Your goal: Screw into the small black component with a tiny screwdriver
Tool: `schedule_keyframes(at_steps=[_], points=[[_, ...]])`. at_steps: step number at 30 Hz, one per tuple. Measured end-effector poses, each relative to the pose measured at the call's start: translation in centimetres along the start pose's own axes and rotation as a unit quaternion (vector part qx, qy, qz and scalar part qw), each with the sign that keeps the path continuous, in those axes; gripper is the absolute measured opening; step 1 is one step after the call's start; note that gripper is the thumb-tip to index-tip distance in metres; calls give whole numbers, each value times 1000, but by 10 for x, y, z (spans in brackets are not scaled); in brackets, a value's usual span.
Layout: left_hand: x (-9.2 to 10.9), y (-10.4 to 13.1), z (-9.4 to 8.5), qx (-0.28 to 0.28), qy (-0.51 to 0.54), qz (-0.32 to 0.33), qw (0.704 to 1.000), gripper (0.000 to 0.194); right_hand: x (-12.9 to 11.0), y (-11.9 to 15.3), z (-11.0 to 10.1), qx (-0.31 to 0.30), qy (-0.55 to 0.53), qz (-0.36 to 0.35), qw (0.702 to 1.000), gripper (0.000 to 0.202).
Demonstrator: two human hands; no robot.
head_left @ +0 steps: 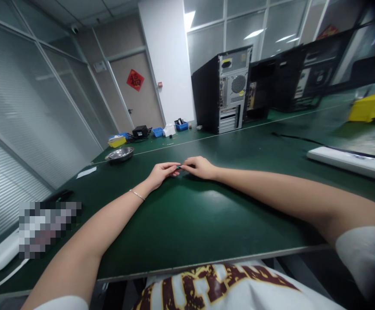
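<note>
Both hands meet over the middle of the green tabletop. Between their fingertips is a small dark piece with a green part, too small to name. My left hand pinches it from the left, thumb and fingers pressed together. From the other side my right hand grips its right end with thumb and forefinger. Most of the piece is hidden by the fingers. A thin bracelet circles my left wrist.
A metal bowl and small blue bins stand at the back left. Computer towers line the far side. A white power strip, a black cable and a yellow bin lie right. The table's front edge is near my body.
</note>
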State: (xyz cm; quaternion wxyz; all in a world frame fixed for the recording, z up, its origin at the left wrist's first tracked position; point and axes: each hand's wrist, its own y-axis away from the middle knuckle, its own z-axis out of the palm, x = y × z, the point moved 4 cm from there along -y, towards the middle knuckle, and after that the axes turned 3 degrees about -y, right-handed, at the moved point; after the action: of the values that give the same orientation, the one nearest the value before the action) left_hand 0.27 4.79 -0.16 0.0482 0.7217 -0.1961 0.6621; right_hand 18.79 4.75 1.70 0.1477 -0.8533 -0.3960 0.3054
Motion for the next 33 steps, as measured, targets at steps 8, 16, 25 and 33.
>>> schedule_keyframes(at_steps=[8, 16, 25, 33], points=[[2, -1, 1, 15, 21, 23, 999, 44, 3, -1, 0, 22, -4, 41, 999, 32], [-3, -3, -4, 53, 42, 10, 998, 54, 6, -2, 1, 35, 0, 60, 998, 31], [-2, -2, -2, 60, 8, -3, 998, 49, 5, -2, 1, 31, 0, 47, 998, 31], [-2, -4, -1, 47, 13, 4, 999, 45, 3, -1, 1, 17, 20, 44, 999, 30]])
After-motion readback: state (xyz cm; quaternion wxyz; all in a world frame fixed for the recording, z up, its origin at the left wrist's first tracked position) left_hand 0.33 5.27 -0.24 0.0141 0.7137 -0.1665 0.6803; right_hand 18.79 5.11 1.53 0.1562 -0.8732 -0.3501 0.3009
